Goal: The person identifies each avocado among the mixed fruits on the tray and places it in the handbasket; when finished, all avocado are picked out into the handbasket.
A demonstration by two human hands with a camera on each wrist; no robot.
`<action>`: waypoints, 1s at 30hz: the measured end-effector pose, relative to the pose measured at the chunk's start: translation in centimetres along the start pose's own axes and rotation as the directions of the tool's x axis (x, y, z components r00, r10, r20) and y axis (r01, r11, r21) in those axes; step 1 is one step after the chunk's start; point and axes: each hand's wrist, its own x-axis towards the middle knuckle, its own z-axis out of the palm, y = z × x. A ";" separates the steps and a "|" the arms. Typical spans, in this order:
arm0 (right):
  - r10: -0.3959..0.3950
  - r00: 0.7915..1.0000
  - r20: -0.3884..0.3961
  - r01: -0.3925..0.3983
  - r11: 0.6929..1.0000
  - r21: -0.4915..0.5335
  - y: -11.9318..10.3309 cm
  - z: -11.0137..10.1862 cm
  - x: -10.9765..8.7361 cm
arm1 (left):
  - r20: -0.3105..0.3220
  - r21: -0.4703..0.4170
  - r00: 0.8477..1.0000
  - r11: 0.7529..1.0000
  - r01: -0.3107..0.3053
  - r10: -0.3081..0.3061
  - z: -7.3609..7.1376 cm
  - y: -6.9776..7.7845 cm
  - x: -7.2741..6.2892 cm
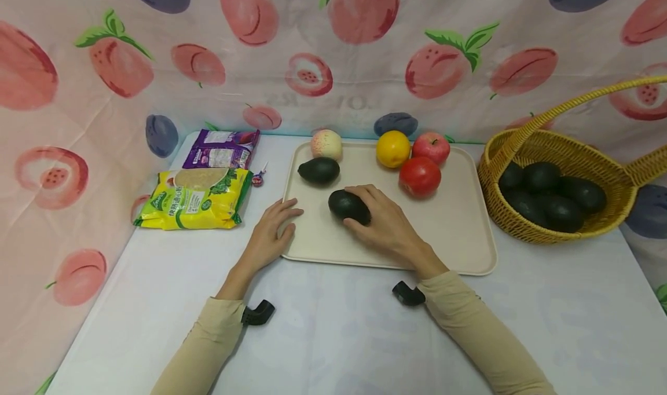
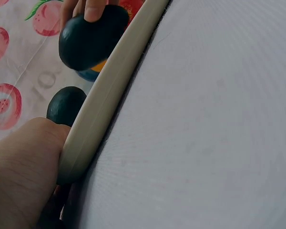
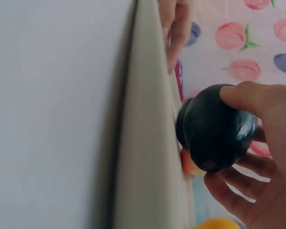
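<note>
Avocado (image 1: 343,205), dark green and smooth, is in the grip of the right hand (image 1: 384,222), over the middle of the beige tray (image 1: 448,238); whether its underside touches the tray I cannot tell. The right thumb lies along its near side and the other fingers curl round its far side, pinching it between them. The left hand (image 1: 268,233) rests at the tray's left edge, its fingers loosely spread and reaching over the rim, with nothing in their grasp. A second avocado (image 1: 319,171) lies on the tray, just in front of a pale peach (image 1: 326,145). Farther right on the tray, an orange (image 1: 393,149), a red apple (image 1: 431,147) and a larger round red fruit (image 1: 420,177) sit close together. Just right of the tray stands a woven basket (image 1: 500,218) with a tall handle, holding several more avocados (image 1: 563,212). Left of the tray, on the white table (image 1: 333,325), lie a yellow bag (image 1: 193,198), a purple packet (image 1: 221,150) behind it and a small lollipop (image 1: 257,179) beside them.
</note>
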 end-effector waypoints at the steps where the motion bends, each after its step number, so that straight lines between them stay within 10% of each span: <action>1: -0.002 1.000 -0.010 0.002 1.000 0.004 0.1 -0.3 -0.1 | 0.001 0.000 1.000 1.000 0.002 -0.002 0.0 0.0 0.0; 30: -0.037 0.961 -0.273 0.020 0.998 -0.065 2.4 -9.9 -5.5 | -0.009 -0.018 1.000 1.000 -0.013 0.013 0.1 -0.3 0.0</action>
